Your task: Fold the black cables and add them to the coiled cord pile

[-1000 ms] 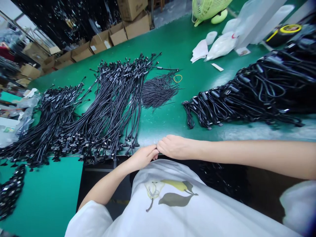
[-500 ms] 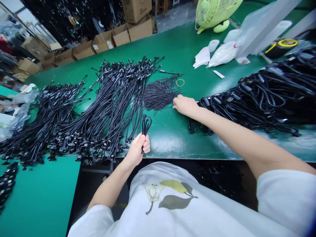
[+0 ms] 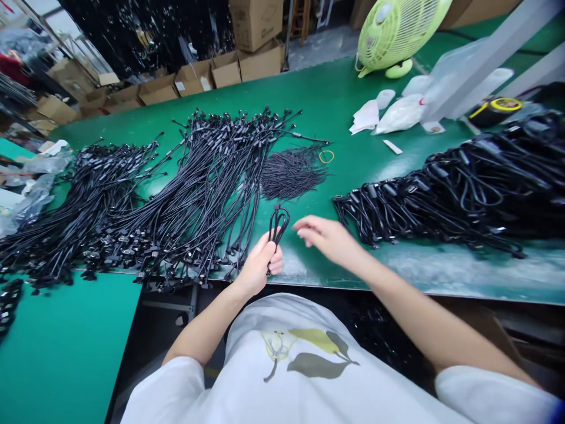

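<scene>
My left hand (image 3: 260,265) is shut on a small looped black cable (image 3: 278,227), which stands up out of my fist. My right hand (image 3: 326,238) hovers over the green mat (image 3: 309,259) close to it, holding nothing, with its fingers loosely apart. To the right of that hand lies a heap of thick black cables with moulded connectors (image 3: 432,200). Long thin black cables (image 3: 189,200) are laid out in rows to the left, and a bundle of short thin black wires (image 3: 291,174) lies beyond my hands.
A yellow rubber band (image 3: 326,156) lies by the short wires. White plastic bags (image 3: 399,115) and a green fan (image 3: 397,35) stand at the far end of the bench. Cardboard boxes (image 3: 253,23) line the back, and the bench's front edge runs just past my hands.
My right hand has drawn back from the right-hand cable heap toward the middle of the mat. My left hand still grips the looped cable, now a little further right.
</scene>
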A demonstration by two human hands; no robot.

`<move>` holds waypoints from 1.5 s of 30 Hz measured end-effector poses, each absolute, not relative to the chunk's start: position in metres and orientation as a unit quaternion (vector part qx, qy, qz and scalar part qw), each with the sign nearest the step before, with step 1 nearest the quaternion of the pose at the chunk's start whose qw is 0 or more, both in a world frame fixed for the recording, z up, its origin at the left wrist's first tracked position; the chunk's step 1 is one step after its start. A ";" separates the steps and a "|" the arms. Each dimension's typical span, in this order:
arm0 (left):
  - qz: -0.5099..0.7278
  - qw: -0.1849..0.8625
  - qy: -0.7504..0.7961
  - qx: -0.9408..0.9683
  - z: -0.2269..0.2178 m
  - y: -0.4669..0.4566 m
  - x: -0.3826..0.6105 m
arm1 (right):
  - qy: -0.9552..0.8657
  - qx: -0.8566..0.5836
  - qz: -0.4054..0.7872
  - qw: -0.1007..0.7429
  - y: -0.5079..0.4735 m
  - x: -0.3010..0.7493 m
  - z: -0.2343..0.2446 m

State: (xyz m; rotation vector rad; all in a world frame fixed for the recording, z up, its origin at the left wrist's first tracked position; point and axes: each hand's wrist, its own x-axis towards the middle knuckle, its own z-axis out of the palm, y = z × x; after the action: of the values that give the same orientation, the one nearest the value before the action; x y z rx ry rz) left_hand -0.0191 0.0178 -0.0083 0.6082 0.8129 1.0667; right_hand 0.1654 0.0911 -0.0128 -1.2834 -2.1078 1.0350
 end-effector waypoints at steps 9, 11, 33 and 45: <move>0.494 0.593 0.490 0.406 -0.020 0.025 -0.016 | -0.915 -0.302 0.011 0.269 0.065 0.141 -0.014; 0.491 0.511 0.528 0.469 -0.027 0.027 -0.016 | -0.937 -0.200 -0.134 0.252 0.072 0.142 -0.011; 0.435 0.729 0.459 0.262 -0.024 0.017 -0.033 | -0.910 0.017 -0.327 0.255 0.078 0.124 -0.009; 0.494 0.637 0.514 0.293 -0.015 0.027 -0.015 | -0.917 -0.065 -0.343 0.193 0.086 0.114 -0.010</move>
State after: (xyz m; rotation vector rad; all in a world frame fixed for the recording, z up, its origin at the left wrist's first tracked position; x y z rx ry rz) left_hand -0.0149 0.0273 -0.0147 0.6689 1.1739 1.1285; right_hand 0.1143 0.0863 -0.0104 -0.1810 -2.5728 -0.9638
